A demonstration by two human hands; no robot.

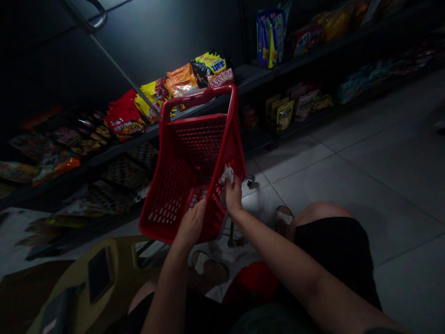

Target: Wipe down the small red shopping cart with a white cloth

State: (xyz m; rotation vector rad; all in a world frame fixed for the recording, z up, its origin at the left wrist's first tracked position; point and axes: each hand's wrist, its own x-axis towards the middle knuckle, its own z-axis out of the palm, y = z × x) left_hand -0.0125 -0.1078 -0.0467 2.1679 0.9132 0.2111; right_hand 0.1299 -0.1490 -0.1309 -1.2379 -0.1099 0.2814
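Observation:
A red plastic shopping basket point(181, 185) is tipped on its side in front of me, its open top facing me and its handle point(205, 96) up at the far end. My left hand point(191, 225) grips the near rim of the basket. My right hand point(232, 195) is closed on a small white cloth point(226, 175) and presses it against the basket's right wall. I am seated, knees apart, with sandalled feet on the tiled floor.
Dark shelves point(243, 76) with snack packets run along the left and back. A yellowish stool point(114, 273) with a dark phone point(99, 273) on it stands at lower left. Grey floor tiles point(382, 162) stretch to the right.

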